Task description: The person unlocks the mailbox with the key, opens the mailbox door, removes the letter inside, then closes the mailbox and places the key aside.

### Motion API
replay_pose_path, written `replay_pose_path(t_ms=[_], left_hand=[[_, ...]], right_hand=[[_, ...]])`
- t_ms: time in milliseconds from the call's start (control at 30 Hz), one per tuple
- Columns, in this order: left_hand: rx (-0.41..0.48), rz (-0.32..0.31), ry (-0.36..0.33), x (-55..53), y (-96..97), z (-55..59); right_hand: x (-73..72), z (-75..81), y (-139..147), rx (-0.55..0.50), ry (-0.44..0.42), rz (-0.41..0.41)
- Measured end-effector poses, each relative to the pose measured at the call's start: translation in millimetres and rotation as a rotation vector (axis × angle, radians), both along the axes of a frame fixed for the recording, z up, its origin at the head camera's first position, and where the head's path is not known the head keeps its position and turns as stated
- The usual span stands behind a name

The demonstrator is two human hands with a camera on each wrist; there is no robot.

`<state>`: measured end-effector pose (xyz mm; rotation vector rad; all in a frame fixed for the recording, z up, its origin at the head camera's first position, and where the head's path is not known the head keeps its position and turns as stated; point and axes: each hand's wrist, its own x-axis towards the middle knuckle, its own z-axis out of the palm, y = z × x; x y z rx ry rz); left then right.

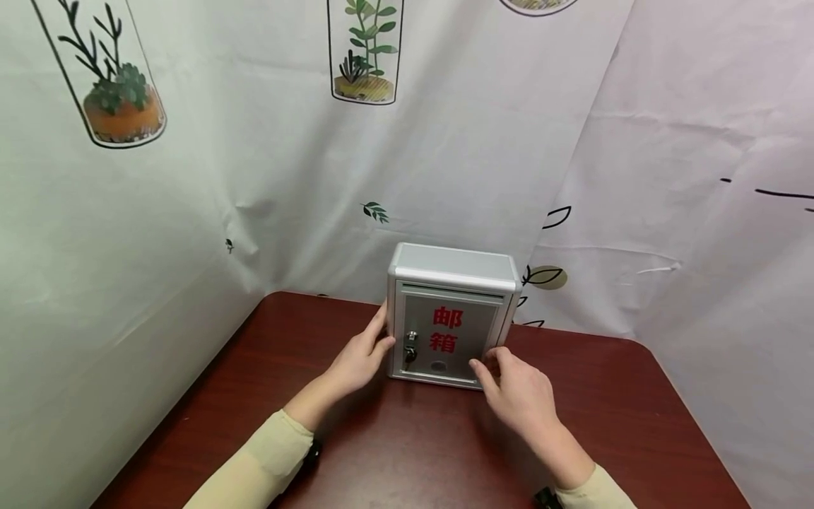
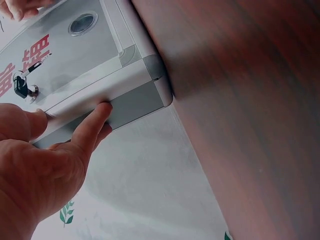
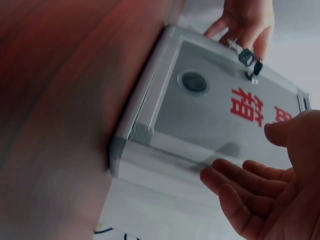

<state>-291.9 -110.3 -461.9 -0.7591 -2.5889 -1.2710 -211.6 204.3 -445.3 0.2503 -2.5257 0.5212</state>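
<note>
Near the back edge of the bench (image 1: 407, 445), we should steady the mailbox (image 1: 475, 331) evenly: left hand (image 1: 356, 362) straight-fingered against it, right hand (image 1: 524, 390) relaxed, empty.

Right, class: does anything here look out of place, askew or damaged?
Nothing looks damaged or askew: the metal mailbox stands upright. Mildly odd, keys dangle at its door lock, where anyone could use them, and the printed backdrop behind is creased.

Left grip (image 1: 359, 360) extended forward, right grip (image 1: 524, 392) loosely curved, the two apart
</note>
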Motion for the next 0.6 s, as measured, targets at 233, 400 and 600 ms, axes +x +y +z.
replay_pose_path(t_ms=[233, 400, 600], left_hand=[[0.007, 0.004, 0.009, -1.7, -1.7, -0.6], [0.007, 0.0, -0.004, -0.6, -1.5, -1.0], [0.007, 0.002, -0.006, -0.8, 0.0, -1.8]], right_hand=[[-1.5, -1.7, -21.8, 0.018, -0.008, 0.045], [-4.5, -0.1, -36.4, 0.003, -0.022, 0.067], [-9.9, 1.0, -52.0, -0.002, -0.041, 0.096]])
